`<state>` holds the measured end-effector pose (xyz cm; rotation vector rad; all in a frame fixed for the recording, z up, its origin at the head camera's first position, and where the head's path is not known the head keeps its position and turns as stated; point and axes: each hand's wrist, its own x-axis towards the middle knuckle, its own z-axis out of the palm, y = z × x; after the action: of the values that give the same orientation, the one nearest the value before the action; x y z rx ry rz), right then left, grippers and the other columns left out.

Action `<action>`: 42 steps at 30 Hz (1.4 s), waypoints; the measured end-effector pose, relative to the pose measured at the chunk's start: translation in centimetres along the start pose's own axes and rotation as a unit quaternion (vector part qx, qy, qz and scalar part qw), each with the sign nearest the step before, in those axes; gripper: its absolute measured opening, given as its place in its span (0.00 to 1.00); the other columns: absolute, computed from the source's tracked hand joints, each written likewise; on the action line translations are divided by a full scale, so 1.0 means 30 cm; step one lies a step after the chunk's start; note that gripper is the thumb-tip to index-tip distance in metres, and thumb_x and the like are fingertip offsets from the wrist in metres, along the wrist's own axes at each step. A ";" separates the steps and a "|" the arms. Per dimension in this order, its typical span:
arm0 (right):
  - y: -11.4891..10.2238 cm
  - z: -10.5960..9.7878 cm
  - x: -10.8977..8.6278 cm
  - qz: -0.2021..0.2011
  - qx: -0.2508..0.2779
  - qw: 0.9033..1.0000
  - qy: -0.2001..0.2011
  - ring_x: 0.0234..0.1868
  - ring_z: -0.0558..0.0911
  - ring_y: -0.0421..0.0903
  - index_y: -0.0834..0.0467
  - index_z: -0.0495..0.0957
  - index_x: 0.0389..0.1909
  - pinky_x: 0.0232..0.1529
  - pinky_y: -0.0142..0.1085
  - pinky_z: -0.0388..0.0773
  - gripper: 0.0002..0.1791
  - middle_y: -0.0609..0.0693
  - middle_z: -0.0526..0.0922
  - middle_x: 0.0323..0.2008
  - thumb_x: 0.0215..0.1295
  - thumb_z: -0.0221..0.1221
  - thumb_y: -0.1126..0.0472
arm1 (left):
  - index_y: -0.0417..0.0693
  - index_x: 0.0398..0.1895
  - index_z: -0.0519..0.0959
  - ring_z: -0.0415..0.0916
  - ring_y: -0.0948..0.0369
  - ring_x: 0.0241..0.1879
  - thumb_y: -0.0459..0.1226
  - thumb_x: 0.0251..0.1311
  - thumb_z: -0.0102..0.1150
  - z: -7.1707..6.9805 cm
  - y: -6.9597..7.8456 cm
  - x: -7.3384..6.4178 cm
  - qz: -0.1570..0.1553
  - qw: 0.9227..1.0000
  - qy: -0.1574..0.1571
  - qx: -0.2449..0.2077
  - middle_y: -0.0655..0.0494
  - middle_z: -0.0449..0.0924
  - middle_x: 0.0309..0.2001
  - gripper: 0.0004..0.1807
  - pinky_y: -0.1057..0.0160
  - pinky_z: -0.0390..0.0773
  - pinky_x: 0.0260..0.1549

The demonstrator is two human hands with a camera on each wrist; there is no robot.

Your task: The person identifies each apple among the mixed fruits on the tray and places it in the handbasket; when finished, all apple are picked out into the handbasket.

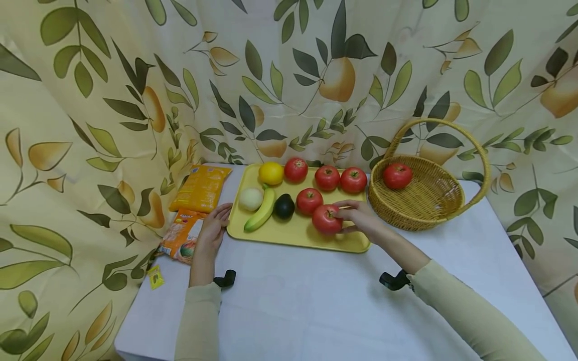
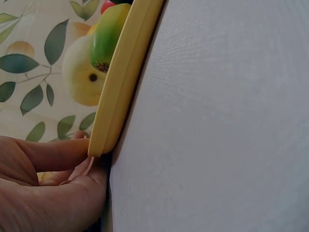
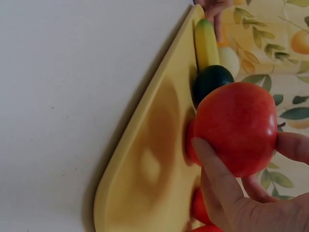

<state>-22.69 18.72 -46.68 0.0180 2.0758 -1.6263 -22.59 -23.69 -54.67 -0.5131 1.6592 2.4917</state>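
The right hand (image 1: 363, 218) grips a tomato (image 1: 326, 220) between spread fingers and thumb, opened about as wide as the fruit. The tomato hangs just above the yellow tray (image 1: 280, 239), its shadow falling on the tray, near the front edge and right of centre. Close behind it sits another tomato (image 1: 309, 201), with three more tomatoes (image 1: 327, 178) along the back rim. Bare tray runs from the held tomato to the front right corner. Just past the right rim stands a wicker basket (image 1: 406, 218), its handle arching over a red tomato (image 1: 397, 176) at the left side; the basket's right half is bare weave.

The left hand (image 1: 214, 225) pinches the tray's left edge, nearly closed, beside two orange packets (image 1: 200, 188). Lemon (image 1: 271, 173), pale round fruit (image 1: 251, 199), banana (image 1: 261, 210) and avocado (image 1: 284, 206) crowd the tray's left half. White tabletop (image 1: 307, 301) spreads between both forearms.
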 end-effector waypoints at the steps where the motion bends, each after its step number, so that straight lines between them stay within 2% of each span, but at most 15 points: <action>1: -0.004 -0.002 -0.003 0.000 0.002 1.000 0.000 0.61 0.76 0.59 0.67 0.67 0.72 0.57 0.55 0.84 0.30 0.65 0.71 0.68 0.75 0.58 0.58 | 0.33 0.79 0.59 0.57 0.50 0.79 0.12 0.68 0.32 0.002 0.000 -0.001 0.000 1.000 0.001 0.000 0.37 0.57 0.79 0.36 0.58 0.59 0.77; 6: -0.028 -0.012 -0.020 -0.004 -0.002 1.000 0.003 0.64 0.75 0.61 0.68 0.68 0.72 0.58 0.58 0.82 0.30 0.66 0.72 0.68 0.74 0.59 0.58 | 0.33 0.79 0.59 0.57 0.49 0.79 0.13 0.68 0.33 0.006 0.003 -0.007 0.001 1.000 0.003 0.005 0.36 0.58 0.79 0.35 0.58 0.59 0.77; 17: -0.072 -0.033 -0.040 -0.018 -0.006 1.000 0.008 0.66 0.74 0.63 0.68 0.66 0.73 0.57 0.58 0.82 0.32 0.68 0.70 0.69 0.74 0.59 0.58 | 0.32 0.78 0.60 0.58 0.49 0.78 0.11 0.65 0.32 0.006 -0.009 0.003 0.006 1.000 0.005 -0.005 0.35 0.59 0.78 0.36 0.57 0.60 0.76; 22: -0.088 -0.045 -0.039 -0.014 0.000 1.000 0.013 0.66 0.74 0.64 0.68 0.66 0.72 0.59 0.62 0.79 0.31 0.68 0.70 0.69 0.74 0.59 0.59 | 0.34 0.78 0.60 0.58 0.50 0.78 0.12 0.67 0.33 0.008 -0.005 -0.002 0.000 1.000 0.009 0.000 0.37 0.59 0.79 0.36 0.58 0.60 0.76; 30: -0.123 -0.084 -0.047 -0.035 -0.003 0.999 0.019 0.62 0.75 0.59 0.70 0.66 0.72 0.56 0.57 0.83 0.31 0.67 0.69 0.70 0.75 0.58 0.58 | 0.35 0.79 0.61 0.59 0.50 0.78 0.12 0.68 0.33 0.010 0.000 -0.004 -0.007 1.000 0.011 0.000 0.38 0.59 0.79 0.36 0.58 0.60 0.76; 36: -0.149 -0.124 -0.053 -0.027 0.001 0.999 0.029 0.60 0.75 0.57 0.70 0.68 0.71 0.56 0.56 0.83 0.28 0.66 0.69 0.68 0.76 0.57 0.59 | 0.35 0.79 0.61 0.59 0.51 0.78 0.12 0.68 0.33 0.009 -0.004 0.000 -0.007 1.000 0.010 0.000 0.38 0.60 0.78 0.35 0.59 0.60 0.76; 42: -0.168 -0.166 -0.049 -0.015 0.000 0.999 0.044 0.55 0.79 0.52 0.68 0.67 0.73 0.54 0.51 0.85 0.30 0.65 0.69 0.69 0.77 0.58 0.58 | 0.34 0.79 0.61 0.58 0.50 0.78 0.12 0.68 0.33 0.006 -0.006 0.003 -0.003 1.000 0.009 0.002 0.37 0.59 0.79 0.36 0.58 0.61 0.76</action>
<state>-24.83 22.25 -40.73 0.0581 2.1519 -1.6705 -22.65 -23.45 -54.80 -0.5400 1.6675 2.4862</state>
